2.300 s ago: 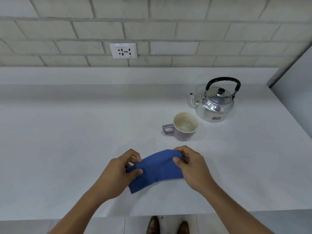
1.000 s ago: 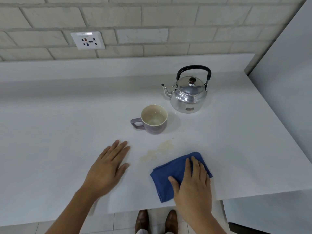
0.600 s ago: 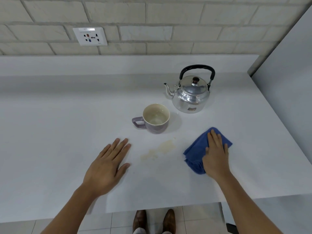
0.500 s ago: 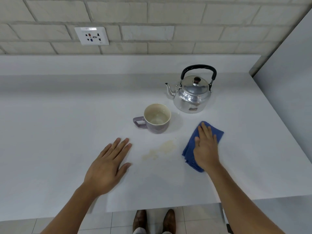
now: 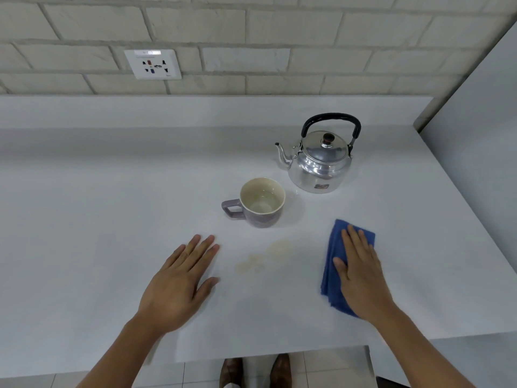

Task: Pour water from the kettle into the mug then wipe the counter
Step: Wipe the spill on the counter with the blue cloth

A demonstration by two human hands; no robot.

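Observation:
A shiny steel kettle (image 5: 319, 163) with a black handle stands at the back right of the white counter (image 5: 98, 219), spout to the left. In front of it sits a purple mug (image 5: 260, 204) with a cream inside and some water, handle to the left. A pale yellowish wet patch (image 5: 265, 256) lies in front of the mug. My right hand (image 5: 359, 273) presses flat on a folded blue cloth (image 5: 334, 264), right of the patch. My left hand (image 5: 179, 284) rests flat on the counter, fingers spread, left of the patch, holding nothing.
A brick wall with a white power socket (image 5: 153, 64) runs behind the counter. A grey panel (image 5: 481, 141) stands along the right side. The counter's front edge is just below my wrists, with tiled floor and brown shoes (image 5: 254, 371) beneath.
My right hand has slid the blue cloth from the front of the counter up toward the kettle and now slightly back. My left hand, which held the cloth earlier, stays flat.

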